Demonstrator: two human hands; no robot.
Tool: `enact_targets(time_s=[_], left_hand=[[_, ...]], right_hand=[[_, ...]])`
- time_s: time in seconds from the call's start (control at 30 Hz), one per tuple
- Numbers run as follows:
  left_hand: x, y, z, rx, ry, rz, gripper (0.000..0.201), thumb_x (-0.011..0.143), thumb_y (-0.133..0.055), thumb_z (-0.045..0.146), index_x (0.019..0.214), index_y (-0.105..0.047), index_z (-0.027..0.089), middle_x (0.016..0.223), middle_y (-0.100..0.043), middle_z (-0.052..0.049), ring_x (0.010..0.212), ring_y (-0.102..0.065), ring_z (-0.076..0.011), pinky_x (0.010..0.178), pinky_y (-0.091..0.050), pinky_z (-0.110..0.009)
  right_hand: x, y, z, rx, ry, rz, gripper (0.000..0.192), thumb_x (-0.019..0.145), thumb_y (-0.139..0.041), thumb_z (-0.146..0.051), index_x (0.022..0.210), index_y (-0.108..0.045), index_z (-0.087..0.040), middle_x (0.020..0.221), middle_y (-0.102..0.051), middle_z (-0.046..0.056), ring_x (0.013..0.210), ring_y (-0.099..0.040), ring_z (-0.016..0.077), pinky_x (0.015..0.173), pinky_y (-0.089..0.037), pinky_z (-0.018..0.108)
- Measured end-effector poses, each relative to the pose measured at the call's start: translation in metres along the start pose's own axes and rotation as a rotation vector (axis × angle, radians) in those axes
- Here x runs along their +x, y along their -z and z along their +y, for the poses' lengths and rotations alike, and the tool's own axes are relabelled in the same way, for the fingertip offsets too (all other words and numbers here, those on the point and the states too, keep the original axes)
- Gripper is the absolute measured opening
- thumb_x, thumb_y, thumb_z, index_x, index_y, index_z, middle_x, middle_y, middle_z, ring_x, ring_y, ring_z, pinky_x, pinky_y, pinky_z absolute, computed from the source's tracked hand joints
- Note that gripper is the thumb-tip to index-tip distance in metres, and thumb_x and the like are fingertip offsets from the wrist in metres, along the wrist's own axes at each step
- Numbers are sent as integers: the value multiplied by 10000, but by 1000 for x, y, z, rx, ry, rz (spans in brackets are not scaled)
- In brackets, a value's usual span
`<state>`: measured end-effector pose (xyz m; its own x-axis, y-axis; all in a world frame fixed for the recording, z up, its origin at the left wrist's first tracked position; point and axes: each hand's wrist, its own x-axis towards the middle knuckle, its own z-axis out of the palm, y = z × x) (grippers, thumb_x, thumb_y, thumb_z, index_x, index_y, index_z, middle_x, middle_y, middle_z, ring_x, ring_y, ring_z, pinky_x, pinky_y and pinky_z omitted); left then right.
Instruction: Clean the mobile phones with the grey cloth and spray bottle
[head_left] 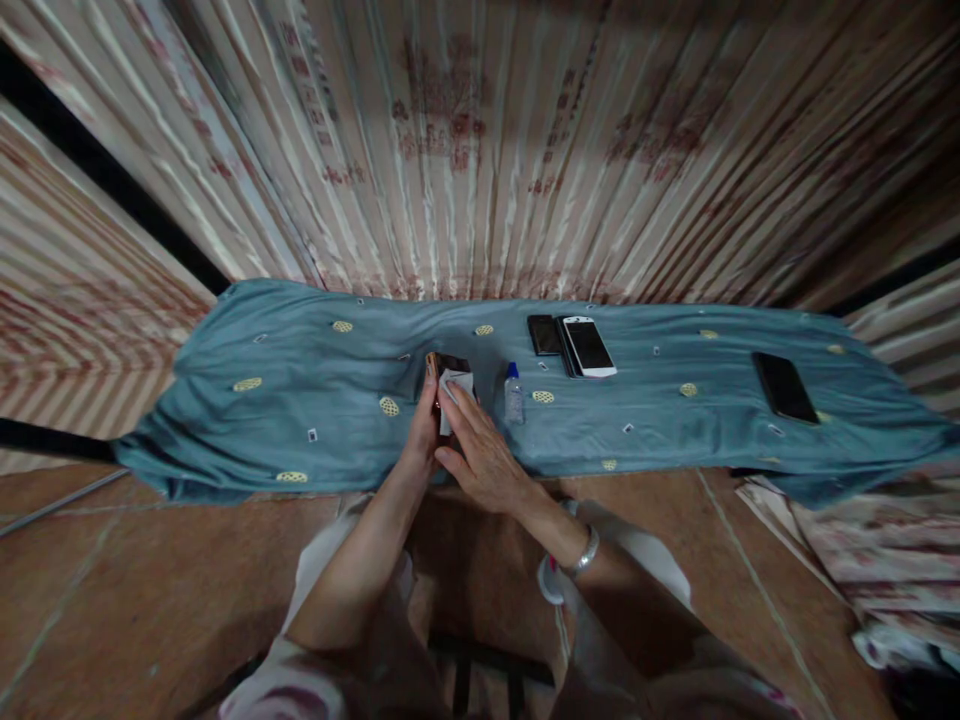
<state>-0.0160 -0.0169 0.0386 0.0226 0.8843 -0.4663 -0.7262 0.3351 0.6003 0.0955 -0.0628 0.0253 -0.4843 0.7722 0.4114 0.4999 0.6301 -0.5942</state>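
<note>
My left hand point(425, 425) grips a phone point(452, 362) by its edge, and my right hand point(491, 462) holds a white cloth point(459, 381) against its face. I judge the wiping to be underway, not finished; how much is left, or whether the white phone point(589, 347) and black phone point(784, 387) were done, I can't tell. The held phone sits between my palms, left of the bottle point(514, 400).

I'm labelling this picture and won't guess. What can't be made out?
In the head view:
Held device: face mostly hidden by the cloth and right hand.
Left hand: fingers mostly hidden behind the device.
Bottle: any print too small to read.
Curtain: top cut off by the upper edge.
</note>
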Motion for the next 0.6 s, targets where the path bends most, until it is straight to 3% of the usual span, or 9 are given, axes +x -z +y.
enact_targets(time_s=[0.1, 0.23, 0.37, 0.6], left_hand=[[-5, -7, 8, -28, -39, 51, 360, 1028, -418, 366, 1058, -712, 160, 1074, -779, -57, 1161, -690, -214, 983, -554, -303], [-12, -10, 13, -45, -58, -8, 395, 1030, -406, 372, 1193, -701, 164, 1128, -780, -66, 1152, -695, -232, 998, -550, -336], [-13, -6, 5, -69, 23, -82, 450, 1035, -374, 381, 1303, -656, 157, 1179, -770, -76, 1231, -661, -247, 1082, -501, -385], [-15, 5, -15, -87, 89, -183, 490, 989, -492, 393, 1432, -575, 201, 1406, -661, -69, 1415, -512, -246, 1203, -366, -376]], right_hand=[[0, -2, 7, -53, -46, 12, 703, 1057, -332, -483, 1645, -110, -170, 1697, -233, 151, 1584, -195, 258, 1274, -261, 525], [3, -2, 17, -65, -106, 39, 693, 1056, -319, -483, 1634, -174, -128, 1691, -238, 177, 1581, -208, 260, 1282, -250, 502], [8, 3, 24, -67, -159, 72, 686, 1055, -312, -480, 1628, -195, -121, 1694, -227, 175, 1587, -184, 251, 1290, -223, 503], [14, 8, 23, -74, -178, 62, 698, 1047, -339, -482, 1633, -179, -140, 1698, -220, 165, 1591, -167, 249, 1292, -206, 515]])
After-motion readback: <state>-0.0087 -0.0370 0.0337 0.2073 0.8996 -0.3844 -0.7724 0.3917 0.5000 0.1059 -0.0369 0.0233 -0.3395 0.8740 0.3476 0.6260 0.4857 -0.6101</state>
